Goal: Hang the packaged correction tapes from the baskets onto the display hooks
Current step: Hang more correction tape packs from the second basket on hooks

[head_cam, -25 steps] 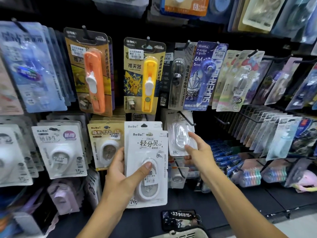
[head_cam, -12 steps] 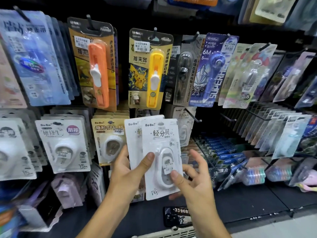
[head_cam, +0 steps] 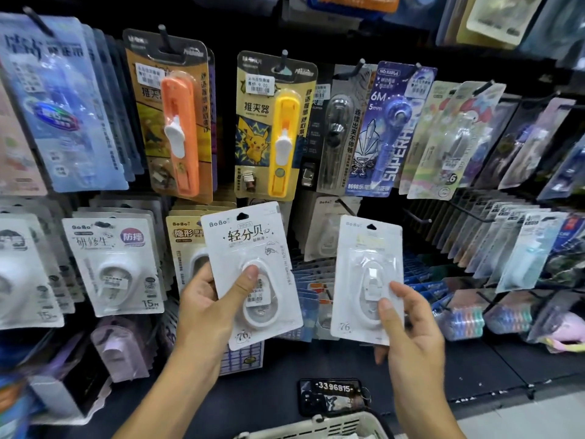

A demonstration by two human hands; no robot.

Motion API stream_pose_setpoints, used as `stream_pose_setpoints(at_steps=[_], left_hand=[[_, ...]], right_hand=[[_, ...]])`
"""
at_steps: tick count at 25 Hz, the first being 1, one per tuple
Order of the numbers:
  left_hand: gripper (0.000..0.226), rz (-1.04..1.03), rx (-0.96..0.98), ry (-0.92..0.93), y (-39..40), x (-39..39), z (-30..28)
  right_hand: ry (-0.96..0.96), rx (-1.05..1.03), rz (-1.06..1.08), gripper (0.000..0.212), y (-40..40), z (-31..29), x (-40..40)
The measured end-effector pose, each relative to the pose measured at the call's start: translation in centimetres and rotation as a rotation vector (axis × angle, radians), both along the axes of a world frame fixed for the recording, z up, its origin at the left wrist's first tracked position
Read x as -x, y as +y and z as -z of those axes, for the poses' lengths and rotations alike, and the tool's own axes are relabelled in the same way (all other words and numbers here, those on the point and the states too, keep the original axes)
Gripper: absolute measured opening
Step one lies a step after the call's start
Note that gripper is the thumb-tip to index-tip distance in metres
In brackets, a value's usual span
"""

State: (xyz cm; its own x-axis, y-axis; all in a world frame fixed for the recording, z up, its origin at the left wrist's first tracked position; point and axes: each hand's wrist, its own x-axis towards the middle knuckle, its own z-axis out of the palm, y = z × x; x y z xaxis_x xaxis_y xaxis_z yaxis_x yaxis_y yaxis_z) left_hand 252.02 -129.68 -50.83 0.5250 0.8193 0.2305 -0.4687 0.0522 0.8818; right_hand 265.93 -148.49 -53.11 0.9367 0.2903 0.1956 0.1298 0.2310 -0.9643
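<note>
We hold one packaged correction tape (head_cam: 250,274) in our left hand (head_cam: 209,308), thumb pinching its blister, and a second pack (head_cam: 368,280) pinched in our right hand (head_cam: 408,331), both before the display hooks (head_cam: 418,217); a basket (head_cam: 316,427), probably white, sits below.

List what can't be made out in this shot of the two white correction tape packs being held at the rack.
All in the head view:
- Basket: cut off by the bottom edge; contents unseen.
- Right pack: its title print is washed out by glare.
- Left pack: price sticker too small to read, partly under the left hand thumb.
- Right hand: its fingers behind the pack are hidden.
- Far-left packs: blurred.
</note>
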Motion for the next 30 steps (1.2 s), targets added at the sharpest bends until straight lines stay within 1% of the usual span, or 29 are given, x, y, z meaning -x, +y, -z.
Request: stream_pose_setpoints(at_steps=[3, 8, 12, 13, 15, 16, 18, 20, 22, 23, 24, 26, 27, 28, 29, 30], left_hand=[[0.043, -0.009, -0.005, -0.006, 0.1, -0.1, 0.0], [0.051, -0.022, -0.055, 0.008, 0.0, -0.1, -0.1], [0.045, -0.031, -0.046, 0.009, 0.1, -0.3, -0.1], [0.044, -0.025, -0.044, 0.014, 0.1, -0.4, -0.2], [0.042, -0.020, -0.066, 0.037, -0.2, -0.5, -0.4], [0.037, -0.020, -0.088, 0.049, -0.4, -0.8, -0.5], [0.030, -0.017, -0.123, 0.061, -0.9, -1.0, -0.6], [0.027, -0.011, -0.150, 0.073, -1.1, -1.1, -0.7], [0.029, -0.007, -0.161, 0.087, -1.0, -0.9, -1.0], [0.030, -0.006, -0.159, 0.090, -0.8, -0.9, -0.9], [0.032, -0.001, -0.152, 0.092, -0.5, -1.0, -0.9], [0.036, 0.043, -0.136, 0.119, -0.6, -1.4, -0.9], [0.039, 0.090, -0.134, 0.148, -0.8, -1.7, -0.8], [0.041, 0.131, -0.142, 0.190, -1.2, -2.0, -0.7], [0.039, 0.144, -0.170, 0.239, -1.7, -2.1, -0.7], [0.033, 0.094, -0.249, 0.298, -2.0, -2.0, -0.7]], right_hand=[[-0.047, 0.052, 0.042, 0.021, -0.2, -0.8, -0.4], [-0.126, 0.181, 0.081, 0.028, -0.2, -1.5, -0.7], [-0.173, 0.305, 0.046, 0.029, 1.1, -1.8, -1.6], [-0.219, 0.342, 0.034, 0.028, 2.0, -1.9, -2.2], [-0.372, 0.484, 0.033, 0.029, 4.4, -2.3, -4.2], [-0.405, 0.532, 0.027, 0.032, 5.7, -2.7, -5.5], [-0.298, 0.571, -0.053, 0.037, 8.0, -3.6, -8.1], [-0.189, 0.634, -0.157, 0.043, 9.1, -3.9, -9.7], [-0.193, 0.736, -0.196, 0.052, 8.8, -3.1, -9.1], [-0.224, 0.700, -0.195, 0.052, 8.2, -2.4, -8.0], [-0.243, 0.582, -0.234, 0.049, 7.3, -1.7, -6.4], [-0.182, 0.302, -0.456, 0.047, 5.6, -0.7, -2.5], [-0.163, 0.236, -0.556, 0.051, 5.1, -0.2, -0.9], [-0.168, 0.204, -0.602, 0.053, 5.0, 0.2, 0.3], [-0.183, 0.176, -0.593, 0.055, 4.8, 0.4, 0.9], [-0.191, 0.133, -0.559, 0.057, 4.5, 0.2, 1.3]])
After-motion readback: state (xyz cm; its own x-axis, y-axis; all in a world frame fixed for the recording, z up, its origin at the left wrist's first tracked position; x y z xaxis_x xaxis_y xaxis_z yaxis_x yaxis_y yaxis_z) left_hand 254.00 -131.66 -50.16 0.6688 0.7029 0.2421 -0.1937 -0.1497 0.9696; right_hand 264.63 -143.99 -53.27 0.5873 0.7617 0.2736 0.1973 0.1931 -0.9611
